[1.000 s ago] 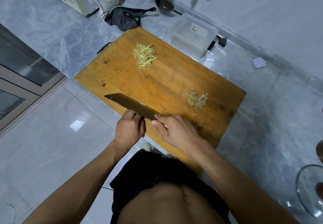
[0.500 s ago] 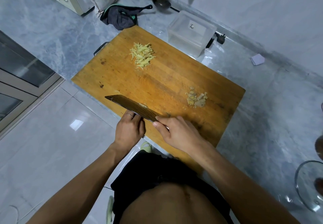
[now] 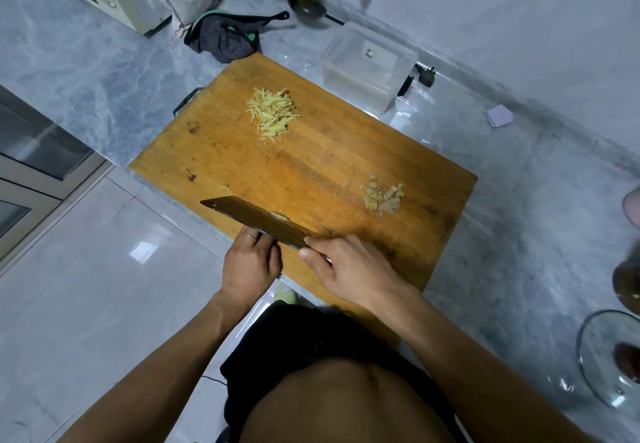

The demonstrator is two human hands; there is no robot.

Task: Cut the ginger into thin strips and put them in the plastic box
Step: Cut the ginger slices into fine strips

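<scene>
Grey marble counter (image 3: 86,72), glossy tiled floor (image 3: 90,304), pale wall (image 3: 519,20)

A broad bare band is lying open across the middle of the wooden cutting board (image 3: 311,165) — between the heap of pale yellow ginger strips (image 3: 272,114) and the small clump of ginger offcuts (image 3: 381,197); the clear plastic box (image 3: 367,65) is standing just beyond the board's far edge; the dark ribbed cleaver blade (image 3: 254,223) is blocking the near edge.

Dark cloth (image 3: 225,39), ladle (image 3: 304,3), glass lid (image 3: 604,366), perhaps paper scrap (image 3: 498,116) on counter (image 3: 86,72)
</scene>
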